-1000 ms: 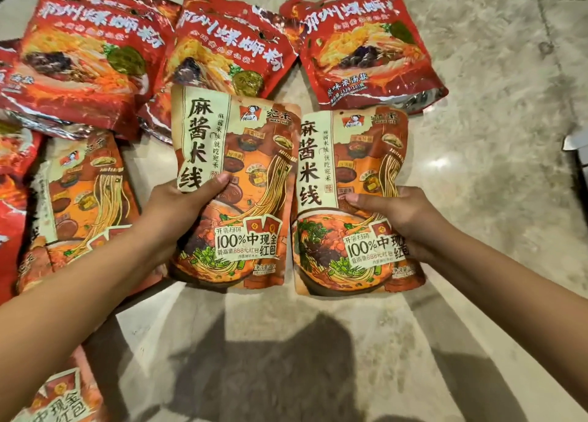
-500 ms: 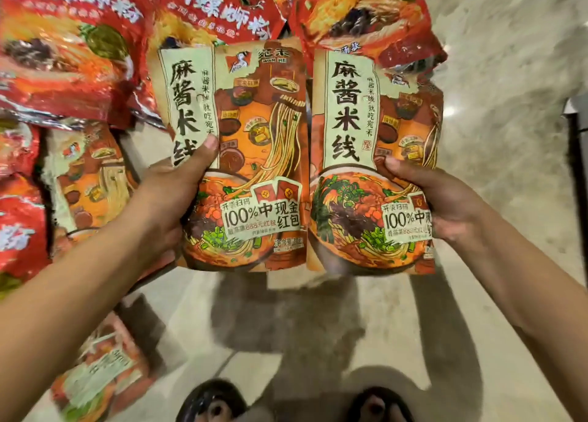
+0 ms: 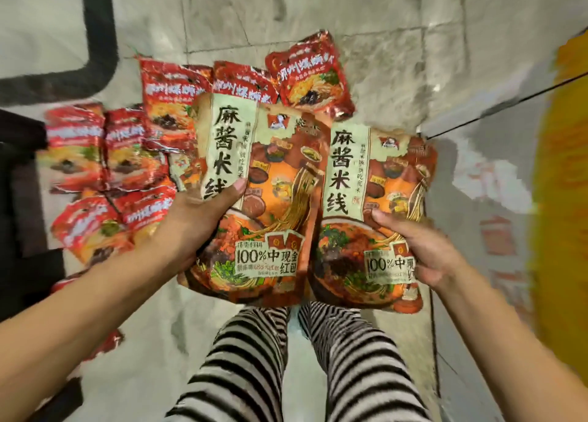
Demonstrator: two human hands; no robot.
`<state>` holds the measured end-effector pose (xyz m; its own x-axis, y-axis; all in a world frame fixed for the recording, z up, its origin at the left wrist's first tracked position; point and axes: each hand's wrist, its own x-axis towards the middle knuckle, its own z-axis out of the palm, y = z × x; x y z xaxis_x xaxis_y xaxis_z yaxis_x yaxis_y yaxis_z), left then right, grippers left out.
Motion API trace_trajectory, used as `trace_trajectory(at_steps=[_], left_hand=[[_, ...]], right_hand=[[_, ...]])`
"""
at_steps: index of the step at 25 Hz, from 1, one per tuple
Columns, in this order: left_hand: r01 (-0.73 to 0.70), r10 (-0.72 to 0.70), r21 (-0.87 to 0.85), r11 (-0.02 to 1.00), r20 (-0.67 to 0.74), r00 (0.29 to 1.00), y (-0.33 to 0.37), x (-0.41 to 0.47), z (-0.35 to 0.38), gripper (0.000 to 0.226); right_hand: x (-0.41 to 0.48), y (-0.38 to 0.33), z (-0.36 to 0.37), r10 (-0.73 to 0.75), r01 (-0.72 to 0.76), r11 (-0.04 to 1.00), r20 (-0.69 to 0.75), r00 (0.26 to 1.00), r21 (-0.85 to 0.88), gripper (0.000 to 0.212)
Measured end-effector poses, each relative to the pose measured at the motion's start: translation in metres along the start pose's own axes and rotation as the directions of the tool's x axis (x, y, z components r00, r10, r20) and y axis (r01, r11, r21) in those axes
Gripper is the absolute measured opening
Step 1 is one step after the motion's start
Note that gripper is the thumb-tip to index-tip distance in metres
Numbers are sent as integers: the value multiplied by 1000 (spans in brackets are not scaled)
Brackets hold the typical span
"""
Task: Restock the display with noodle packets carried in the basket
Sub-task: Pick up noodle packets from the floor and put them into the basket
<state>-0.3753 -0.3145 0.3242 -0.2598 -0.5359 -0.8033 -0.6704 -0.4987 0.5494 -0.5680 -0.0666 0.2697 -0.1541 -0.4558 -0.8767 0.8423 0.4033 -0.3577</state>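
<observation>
My left hand [image 3: 197,218] grips the first orange packet [image 3: 270,183] by its left edge, thumb across the front. My right hand [image 3: 423,249] grips the second orange packet [image 3: 381,199] at its lower right edge, and the 2 are held upright side by side, edges meeting, above my striped trousers [image 3: 254,358]. Behind and to their left, red noodle packets [image 3: 171,109] lie spread on the marble floor [image 3: 413,71].

one head-worn view, aimed steeply down, close above the floor [image 3: 397,55]
</observation>
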Motion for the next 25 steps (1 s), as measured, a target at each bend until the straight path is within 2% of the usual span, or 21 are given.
trace_trajectory(at_steps=[2, 3, 5, 6, 7, 10, 12, 16, 19, 22, 25], left_hand=[[-1, 0, 23, 1000, 16, 1000, 33, -65, -11, 73], [-12, 11, 28, 1000, 27, 1000, 45, -91, -15, 73], [-55, 52, 40, 998, 62, 997, 63, -133, -21, 48], [-82, 78, 49, 995, 78, 994, 71, -151, -24, 35], [-114, 109, 52, 992, 85, 990, 76, -165, -28, 28], [-163, 159, 33, 986, 102, 982, 83, -194, -39, 16], [-197, 190, 39, 980, 140, 972, 81, -203, -48, 16], [-248, 207, 163, 955, 231, 951, 72, -227, -68, 32], [-266, 157, 280, 922, 359, 920, 65, -252, -72, 42], [-367, 179, 345, 864, 470, 864, 52, -280, -65, 27], [-421, 118, 404, 812, 592, 797, 29, -317, -45, 22]], right_hand=[[-67, -11, 16, -6, 6, 1000, -39, 999, 22, 90], [-94, -14, 22, -11, 13, 999, -54, 998, 45, 79], [-144, -16, 29, -52, 59, 995, -82, 995, 83, 54], [-166, -17, 30, -65, 75, 992, -100, 993, 98, 50], [-183, -17, 32, -77, 90, 991, -120, 990, 103, 52], [-224, -3, 45, -134, 150, 986, -186, 973, 78, 78], [-246, 13, 59, -175, 198, 977, -238, 955, 78, 80], [-305, 71, 101, -283, 347, 932, -392, 875, 103, 41], [-346, 125, 129, -270, 420, 888, -527, 806, 187, 40], [-383, 183, 145, -217, 463, 845, -622, 753, 266, 39], [-426, 249, 154, -135, 513, 789, -719, 681, 337, 31]])
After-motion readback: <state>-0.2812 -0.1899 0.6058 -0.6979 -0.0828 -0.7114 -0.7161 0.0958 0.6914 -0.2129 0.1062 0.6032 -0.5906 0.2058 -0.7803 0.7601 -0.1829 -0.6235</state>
